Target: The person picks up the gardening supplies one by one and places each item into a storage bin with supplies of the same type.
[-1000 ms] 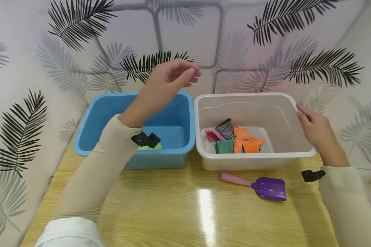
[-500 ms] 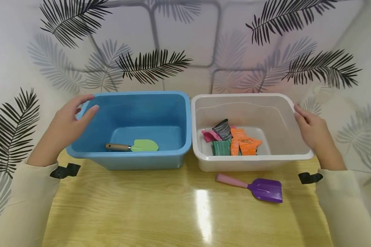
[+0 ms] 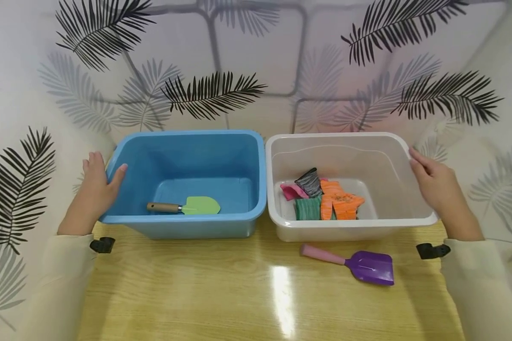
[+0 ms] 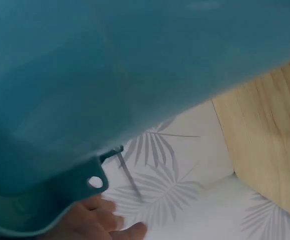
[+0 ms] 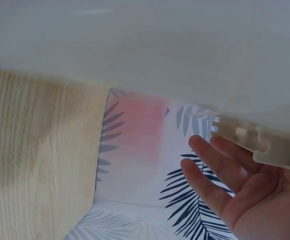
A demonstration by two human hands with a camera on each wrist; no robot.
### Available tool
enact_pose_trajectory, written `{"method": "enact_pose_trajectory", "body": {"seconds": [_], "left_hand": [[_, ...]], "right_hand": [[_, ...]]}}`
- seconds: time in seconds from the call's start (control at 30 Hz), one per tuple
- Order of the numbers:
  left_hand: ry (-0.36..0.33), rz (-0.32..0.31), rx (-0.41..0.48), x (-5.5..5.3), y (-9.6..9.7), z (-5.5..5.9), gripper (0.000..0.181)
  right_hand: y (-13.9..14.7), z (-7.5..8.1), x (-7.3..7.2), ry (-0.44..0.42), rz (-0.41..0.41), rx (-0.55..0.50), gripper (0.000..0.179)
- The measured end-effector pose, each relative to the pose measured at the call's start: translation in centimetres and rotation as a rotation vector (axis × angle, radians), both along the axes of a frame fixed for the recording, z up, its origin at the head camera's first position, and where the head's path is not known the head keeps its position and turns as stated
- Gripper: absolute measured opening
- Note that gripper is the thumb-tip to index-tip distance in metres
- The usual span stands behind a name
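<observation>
My left hand (image 3: 91, 189) holds the left rim of a blue plastic tub (image 3: 187, 220), its thumb over the rim and its fingers outside. In the left wrist view, bent fingers (image 4: 92, 220) show under that rim. A small trowel (image 3: 200, 205) with a green blade and wooden handle lies inside the tub. At the right rim of a white plastic tub (image 3: 354, 222), my right hand (image 3: 441, 189) grips with thumb and forefinger. Its other fingers (image 5: 214, 160) spread beneath the rim in the right wrist view. Orange, green, grey and pink knit cloth pieces (image 3: 339, 201) lie in the white tub.
A purple scoop (image 3: 372, 267) with a pink handle lies on the wooden table (image 3: 187, 289) before the white tub. Both tubs stand side by side near a leaf-patterned backdrop (image 3: 256, 61).
My left hand has swung leftward from above the blue tub, then come down onto its left rim, uncovering the green trowel. My right hand has stayed at the white tub's rim.
</observation>
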State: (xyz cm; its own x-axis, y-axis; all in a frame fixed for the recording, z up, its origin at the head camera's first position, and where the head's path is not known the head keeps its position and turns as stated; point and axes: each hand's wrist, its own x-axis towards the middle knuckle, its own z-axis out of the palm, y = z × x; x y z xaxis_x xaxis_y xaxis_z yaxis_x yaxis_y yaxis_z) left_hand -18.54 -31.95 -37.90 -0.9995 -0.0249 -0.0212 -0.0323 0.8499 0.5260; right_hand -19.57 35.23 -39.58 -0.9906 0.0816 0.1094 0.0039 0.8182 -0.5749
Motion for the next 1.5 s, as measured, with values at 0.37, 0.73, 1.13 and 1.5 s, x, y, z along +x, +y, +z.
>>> {"method": "enact_pose_trajectory", "body": {"seconds": [0.37,0.73,1.13,1.5], "left_hand": [[-0.041,0.006,-0.015,-0.4,0.1,0.4,0.065],[0.021,0.107,-0.008,0.6,0.0,0.1,0.061],[0.18,0.191,-0.04,0.7,0.4,0.0,0.051],[0.301,0.201,-0.06,0.5,1.0,-0.3,0.04]], "right_hand": [[0.2,0.4,0.5,-0.024,-0.032,-0.001,0.044],[-0.4,1.0,0.3,0.017,-0.009,-0.029,0.045],[-0.7,0.8,0.0,0.007,-0.017,-0.034,0.046],[-1.0,0.2,0.2,0.041,-0.053,0.02,0.046]]}}
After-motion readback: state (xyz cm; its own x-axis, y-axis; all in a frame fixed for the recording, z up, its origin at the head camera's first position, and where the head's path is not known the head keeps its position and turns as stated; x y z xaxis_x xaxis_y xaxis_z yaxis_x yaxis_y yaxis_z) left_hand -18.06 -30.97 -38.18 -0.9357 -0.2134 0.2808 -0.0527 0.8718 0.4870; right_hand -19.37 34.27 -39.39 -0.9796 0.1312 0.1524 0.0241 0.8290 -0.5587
